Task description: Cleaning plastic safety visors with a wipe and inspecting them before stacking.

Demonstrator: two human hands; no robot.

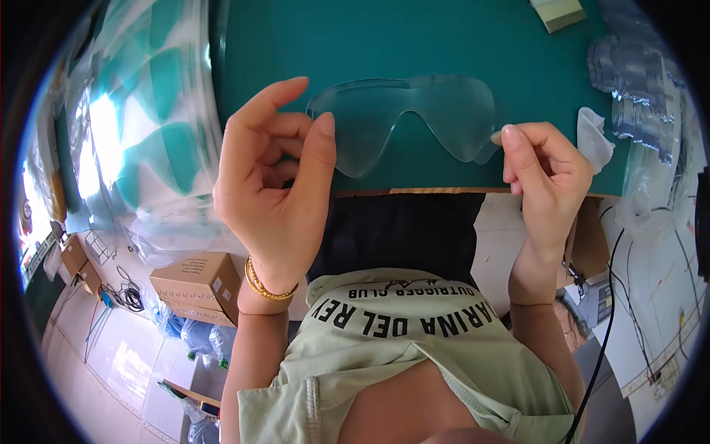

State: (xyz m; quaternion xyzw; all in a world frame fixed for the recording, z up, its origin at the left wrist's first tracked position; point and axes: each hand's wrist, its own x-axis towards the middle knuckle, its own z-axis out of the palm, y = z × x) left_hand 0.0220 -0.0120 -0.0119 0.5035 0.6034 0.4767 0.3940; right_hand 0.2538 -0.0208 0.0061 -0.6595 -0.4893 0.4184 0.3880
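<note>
A clear, goggle-shaped lens [452, 111] with a nose notch is held over the green tabletop, near its front edge. My left hand [274, 174] is at the lens's left end, thumb at its edge and index finger raised; the curled fingers partly hide that grip. At the lower right corner, a small clear film tab [484, 153] sticks out from the lens. My right hand [549, 166] pinches at this tab between thumb and index finger, the other fingers curled in. Whether the film is loose from the lens there, I cannot tell.
Clear plastic packaging [159, 96] with lens-shaped windows lies along the table's left side. Crumpled white film [595, 140] and a pile of clear plastic pieces [643, 89] are on the right. A small pale block [558, 13] sits at the far right. Below left stands a cardboard box [194, 285].
</note>
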